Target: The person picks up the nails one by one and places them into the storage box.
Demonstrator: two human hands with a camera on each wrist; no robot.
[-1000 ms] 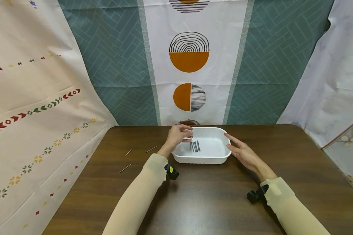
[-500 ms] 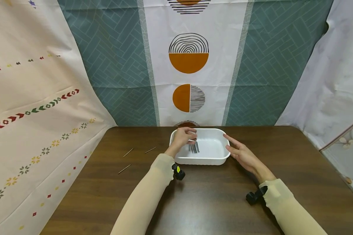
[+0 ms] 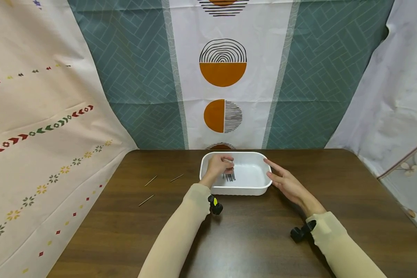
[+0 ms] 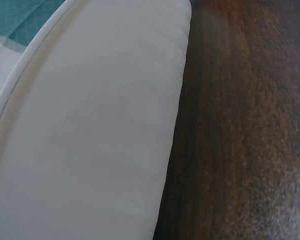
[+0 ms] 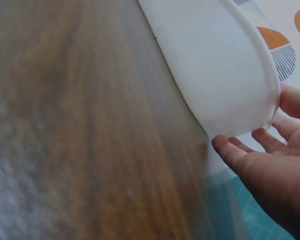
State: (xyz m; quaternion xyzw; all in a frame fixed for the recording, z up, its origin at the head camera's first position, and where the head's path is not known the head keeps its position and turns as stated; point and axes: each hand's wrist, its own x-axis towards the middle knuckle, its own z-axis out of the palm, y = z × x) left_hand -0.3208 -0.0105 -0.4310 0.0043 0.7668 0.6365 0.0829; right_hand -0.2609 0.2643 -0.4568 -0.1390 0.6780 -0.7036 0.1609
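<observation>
A white plastic tray point(image 3: 253, 172) sits toward the table's far edge. Inside its left half, my left hand point(image 3: 218, 166) reaches down with fingertips pinching a thin metal nail, mostly hidden by the fingers. Several grey nails point(image 3: 229, 177) lie side by side on the tray floor just beneath that hand. At the tray's right end, my right hand point(image 3: 287, 186) touches the rim and outer wall with extended, spread fingers. The right wrist view shows this hand point(image 5: 275, 150) at the tray's curved corner point(image 5: 230, 70). Only the tray's outer wall point(image 4: 100, 120) fills the left wrist view, without the hand.
Three more thin nails lie apart on the brown wooden table point(image 3: 250, 231), left of the tray: one upper left point(image 3: 151, 181), one nearer the tray point(image 3: 177, 178), one lower point(image 3: 146, 200). Patterned cloth point(image 3: 146, 77) hangs behind the table.
My left hand has moved right and lower into the tray, bringing the upright nail down to the others. My right hand stays at the tray's right end.
</observation>
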